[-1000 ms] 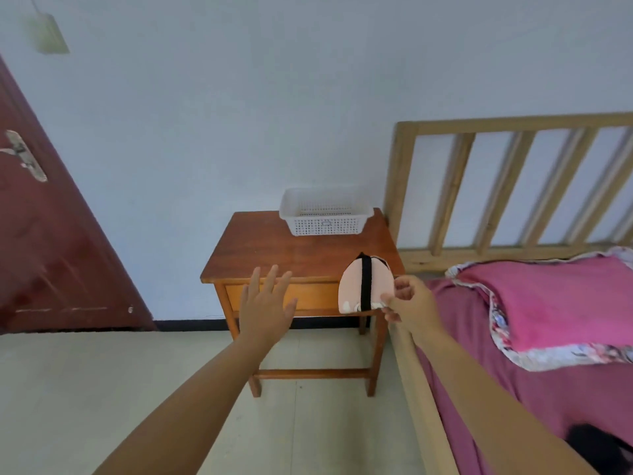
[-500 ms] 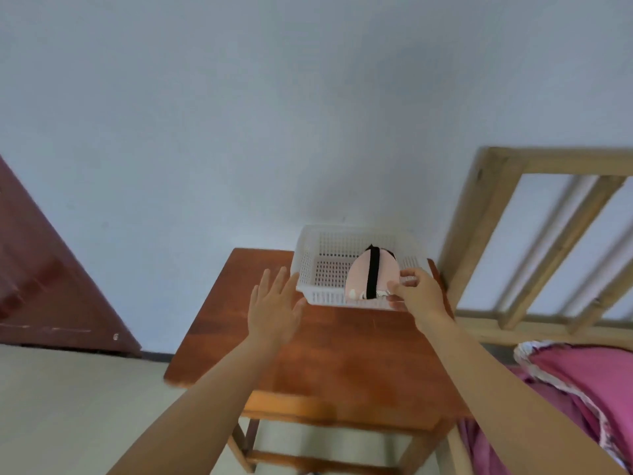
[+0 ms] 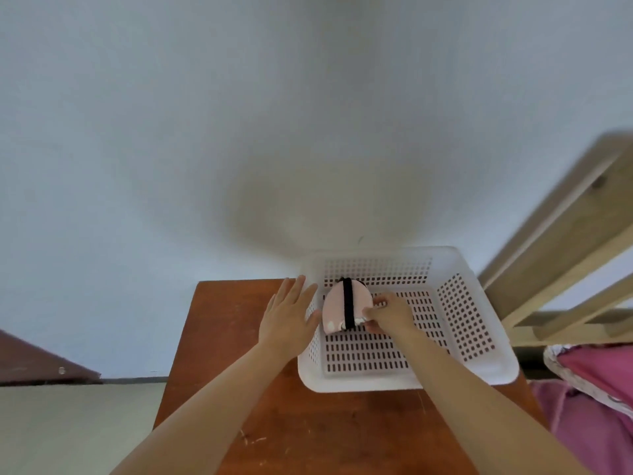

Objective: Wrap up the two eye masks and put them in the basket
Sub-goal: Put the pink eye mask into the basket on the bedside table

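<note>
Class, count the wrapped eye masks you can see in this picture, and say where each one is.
1. The pink eye mask, bound with a black strap, is pinched by the right hand inside the white basket, near its left wall. A second mask is out of view.

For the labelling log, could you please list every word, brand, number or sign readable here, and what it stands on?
None can be read. The white basket, the wooden table and the wrapped eye mask in the right hand show no lettering; small pale marks on the mask's lower edge are too blurred to read.
</note>
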### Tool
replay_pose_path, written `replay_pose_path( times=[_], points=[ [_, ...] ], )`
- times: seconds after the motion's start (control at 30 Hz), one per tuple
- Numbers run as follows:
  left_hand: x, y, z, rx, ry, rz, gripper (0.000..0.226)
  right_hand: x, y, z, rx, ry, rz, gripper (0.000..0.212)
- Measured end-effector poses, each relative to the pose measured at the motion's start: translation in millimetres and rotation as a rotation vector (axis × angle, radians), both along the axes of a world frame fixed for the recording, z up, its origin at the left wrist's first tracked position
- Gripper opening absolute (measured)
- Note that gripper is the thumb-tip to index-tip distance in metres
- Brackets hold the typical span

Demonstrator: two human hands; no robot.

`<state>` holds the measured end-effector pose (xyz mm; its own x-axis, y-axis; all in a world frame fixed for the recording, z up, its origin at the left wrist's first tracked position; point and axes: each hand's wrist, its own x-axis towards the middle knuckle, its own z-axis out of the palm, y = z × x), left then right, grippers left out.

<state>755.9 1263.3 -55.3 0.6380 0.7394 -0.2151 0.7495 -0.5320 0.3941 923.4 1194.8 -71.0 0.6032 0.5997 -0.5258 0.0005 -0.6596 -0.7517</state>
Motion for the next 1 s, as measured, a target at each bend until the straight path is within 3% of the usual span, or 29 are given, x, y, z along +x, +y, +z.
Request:
replay_pose_path(
  times=[0.1,0.17,0.2,0.37,0.47,0.5,0.57,0.67,0.73,0.83,1.0],
  points=[
    [-0.1,0.3,-7.2,-0.013,-0.031,-0.004,0.053,-4.2,11.2,-5.2,-0.107,-0.227,0.198,0.007],
    [-0.4,0.1,-8.7,-0.020,-0.045,0.002,0.053,-5.8,16.4,-12.0,-0.153,-0.326,0.284,0.037],
    [-0.3,-0.1,-8.5,-0.021,-0.042,0.000,0.053,-4.6,18.2,-15.7,-0.166,-0.339,0.307,0.042],
    [2.5,-0.2,-2.3,0.001,0.047,-0.024,0.054,0.3,17.5,-13.0,-0.244,-0.328,0.404,0.038],
    [8.4,-0.7,9.4,0.069,0.098,-0.024,0.054,7.2,4.9,6.0,-0.256,-0.359,0.495,0.019],
    [14.5,-2.1,15.7,0.095,0.099,-0.039,0.053,13.0,-3.9,12.4,-0.238,-0.397,0.495,0.026],
    [35.3,-8.7,27.8,0.150,0.074,-0.107,0.053,27.0,-30.8,28.7,-0.162,-0.555,0.472,0.036],
    [84.3,-31.8,41.1,0.196,0.003,-0.258,0.052,54.6,-88.4,52.2,0.041,-0.958,0.363,0.036],
    [123.9,-61.5,46.6,0.200,-0.038,-0.375,0.052,79.7,-138.2,54.8,-0.035,-1.108,0.271,0.040],
    [183.0,-127.3,49.4,0.253,-0.116,-0.566,0.050,108.0,-224.7,54.4,-0.297,-1.099,0.146,0.045],
    [263.7,-281.2,39.1,0.297,-0.260,-0.873,0.051,143.5,-401.6,32.3,-0.545,-0.971,-0.151,0.048]
  ],
)
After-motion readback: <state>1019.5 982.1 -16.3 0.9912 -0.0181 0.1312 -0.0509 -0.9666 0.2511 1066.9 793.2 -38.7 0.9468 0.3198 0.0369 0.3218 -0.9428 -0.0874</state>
